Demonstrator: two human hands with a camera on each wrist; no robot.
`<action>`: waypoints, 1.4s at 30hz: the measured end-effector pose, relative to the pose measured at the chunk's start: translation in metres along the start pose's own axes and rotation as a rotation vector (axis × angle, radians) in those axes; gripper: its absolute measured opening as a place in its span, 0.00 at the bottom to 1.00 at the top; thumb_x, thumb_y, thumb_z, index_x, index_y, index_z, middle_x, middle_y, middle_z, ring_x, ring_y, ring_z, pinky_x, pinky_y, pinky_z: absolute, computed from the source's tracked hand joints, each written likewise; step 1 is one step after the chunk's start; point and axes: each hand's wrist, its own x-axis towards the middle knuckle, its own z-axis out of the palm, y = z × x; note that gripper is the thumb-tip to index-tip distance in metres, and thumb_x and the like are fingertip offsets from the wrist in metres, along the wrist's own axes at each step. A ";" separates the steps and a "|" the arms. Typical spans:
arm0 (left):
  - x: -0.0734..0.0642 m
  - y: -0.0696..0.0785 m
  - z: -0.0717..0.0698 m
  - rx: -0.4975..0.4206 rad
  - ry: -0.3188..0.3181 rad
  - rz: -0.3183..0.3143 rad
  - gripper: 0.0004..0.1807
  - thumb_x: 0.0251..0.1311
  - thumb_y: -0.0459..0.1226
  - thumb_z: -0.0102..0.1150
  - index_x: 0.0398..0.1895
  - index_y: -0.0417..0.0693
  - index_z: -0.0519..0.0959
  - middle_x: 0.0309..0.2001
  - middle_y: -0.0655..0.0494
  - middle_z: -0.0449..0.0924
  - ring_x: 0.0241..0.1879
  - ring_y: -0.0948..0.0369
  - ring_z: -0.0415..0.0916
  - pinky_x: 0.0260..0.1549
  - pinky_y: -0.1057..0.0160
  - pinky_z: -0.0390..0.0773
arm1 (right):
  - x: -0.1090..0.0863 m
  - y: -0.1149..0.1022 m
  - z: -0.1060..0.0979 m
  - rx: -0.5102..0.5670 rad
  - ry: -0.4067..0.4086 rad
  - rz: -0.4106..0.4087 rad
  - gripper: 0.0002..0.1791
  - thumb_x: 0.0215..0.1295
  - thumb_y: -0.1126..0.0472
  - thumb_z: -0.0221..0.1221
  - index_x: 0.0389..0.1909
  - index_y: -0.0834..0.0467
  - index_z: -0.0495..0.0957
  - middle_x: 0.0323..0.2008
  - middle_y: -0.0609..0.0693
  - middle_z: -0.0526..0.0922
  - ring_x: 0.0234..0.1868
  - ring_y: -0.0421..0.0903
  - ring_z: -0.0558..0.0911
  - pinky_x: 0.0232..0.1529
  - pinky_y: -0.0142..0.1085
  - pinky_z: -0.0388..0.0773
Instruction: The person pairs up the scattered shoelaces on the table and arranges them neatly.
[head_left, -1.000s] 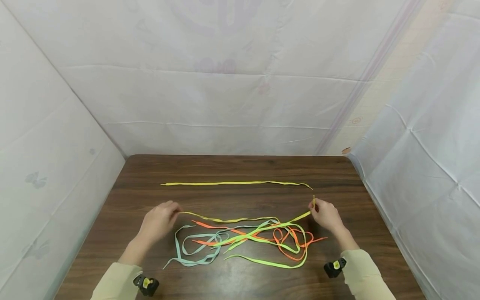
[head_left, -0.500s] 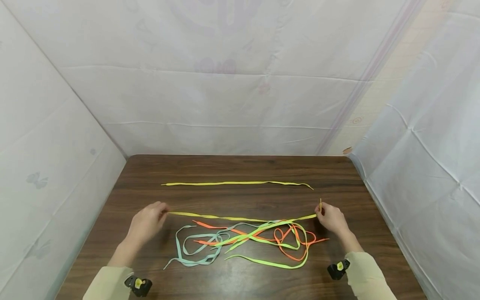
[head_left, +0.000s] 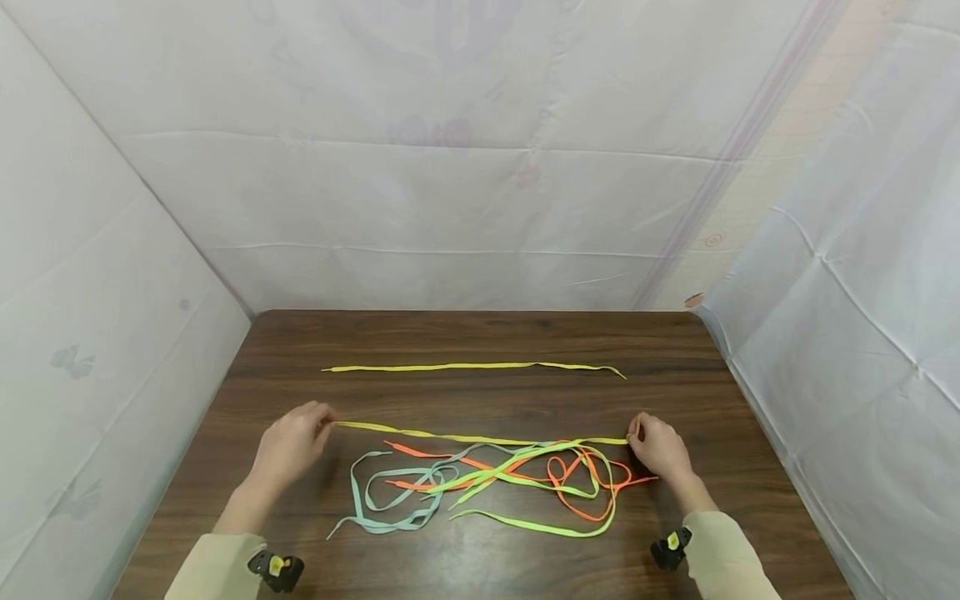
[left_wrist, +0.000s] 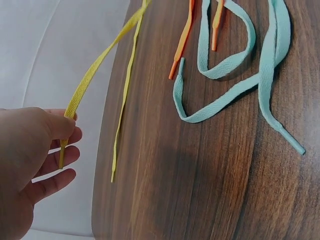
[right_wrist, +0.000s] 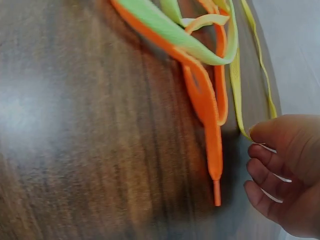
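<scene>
A yellow shoelace (head_left: 442, 436) stretches between my two hands, nearly straight, over the far side of a tangle of laces. My left hand (head_left: 292, 443) pinches one end between thumb and forefinger; in the left wrist view the lace's tip (left_wrist: 62, 157) pokes out below the thumb. At the other end my right hand (head_left: 662, 448) pinches the same lace, the thumb covering part of it in the right wrist view. Both hands are raised a little above the table. Farther back, a second yellow shoelace (head_left: 450, 367) lies straight across the wood.
Nearer me lie tangled laces: light blue (head_left: 397, 527), orange (head_left: 592, 515) and neon green (head_left: 540, 527), crossing over one another. The dark wooden table (head_left: 480, 333) ends at white sheeting (head_left: 450, 208) at the back and sides.
My left hand has moved left and my right hand slightly right and nearer me. The yellow lace between them has gone from sagging to almost taut.
</scene>
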 end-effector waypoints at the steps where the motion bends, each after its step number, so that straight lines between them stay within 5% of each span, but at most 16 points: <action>1: 0.000 0.000 0.000 0.000 -0.004 -0.004 0.05 0.49 0.28 0.63 0.30 0.43 0.79 0.26 0.54 0.77 0.22 0.61 0.73 0.17 0.63 0.70 | 0.000 0.000 0.001 -0.008 0.002 0.005 0.05 0.55 0.66 0.60 0.27 0.59 0.72 0.21 0.50 0.72 0.20 0.43 0.68 0.20 0.35 0.64; 15: 0.002 0.000 0.000 -0.002 -0.012 -0.021 0.05 0.49 0.28 0.63 0.31 0.43 0.79 0.27 0.54 0.78 0.23 0.61 0.73 0.18 0.62 0.71 | 0.006 -0.003 0.003 -0.200 0.243 -0.118 0.26 0.48 0.61 0.68 0.49 0.61 0.74 0.42 0.65 0.75 0.40 0.64 0.75 0.30 0.55 0.72; 24: 0.004 0.001 -0.004 -0.011 -0.002 -0.024 0.06 0.49 0.29 0.63 0.31 0.43 0.79 0.27 0.54 0.77 0.24 0.61 0.74 0.18 0.62 0.71 | 0.016 -0.027 0.000 -0.191 0.156 -0.159 0.16 0.54 0.59 0.64 0.43 0.59 0.78 0.41 0.60 0.76 0.42 0.61 0.75 0.35 0.54 0.71; 42: 0.003 0.002 -0.007 -0.032 0.010 -0.046 0.04 0.51 0.29 0.62 0.31 0.43 0.79 0.29 0.53 0.78 0.27 0.56 0.77 0.22 0.56 0.75 | 0.026 -0.108 0.034 -0.142 0.020 -0.522 0.16 0.54 0.59 0.65 0.45 0.56 0.78 0.39 0.51 0.78 0.38 0.49 0.78 0.35 0.42 0.76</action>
